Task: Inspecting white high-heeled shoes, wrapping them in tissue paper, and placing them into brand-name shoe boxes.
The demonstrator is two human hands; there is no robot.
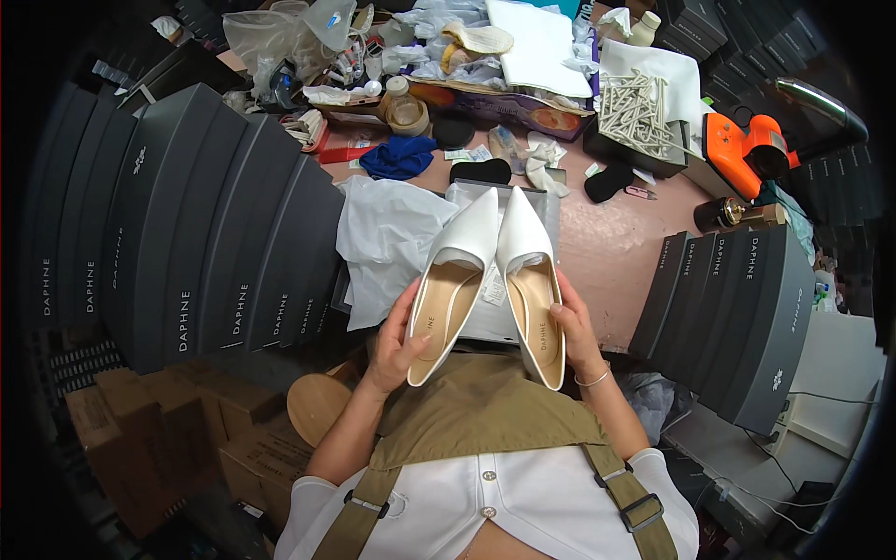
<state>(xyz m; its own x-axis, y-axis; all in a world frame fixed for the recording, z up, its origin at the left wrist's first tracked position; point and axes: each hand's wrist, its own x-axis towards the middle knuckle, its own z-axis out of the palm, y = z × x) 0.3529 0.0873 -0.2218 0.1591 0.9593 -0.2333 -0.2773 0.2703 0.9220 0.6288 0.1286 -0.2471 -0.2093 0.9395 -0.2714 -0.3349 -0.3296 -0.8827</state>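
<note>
At the centre of the frame, the person's left hand grips a beige-lined white pointed-toe shoe and the right hand grips a matching white pointed-toe shoe; crumpled white tissue paper lies left of centre

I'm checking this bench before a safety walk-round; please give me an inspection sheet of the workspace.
Surface: pinkish tabletop, partly covered.
Items in hand: left white shoe and right white shoe, side by side, pointed toes away from the person, pale stuffing in the toes.
Clutter: white tissue paper, blue cloth, box of pale sticks, orange device.
Hands: left hand and right hand each grip one shoe near the heel.
Cables: thin cables at lower right; their ends cannot be traced.
Surroundings: dark boxes stacked left, more at right; brown cartons at lower left.
</note>
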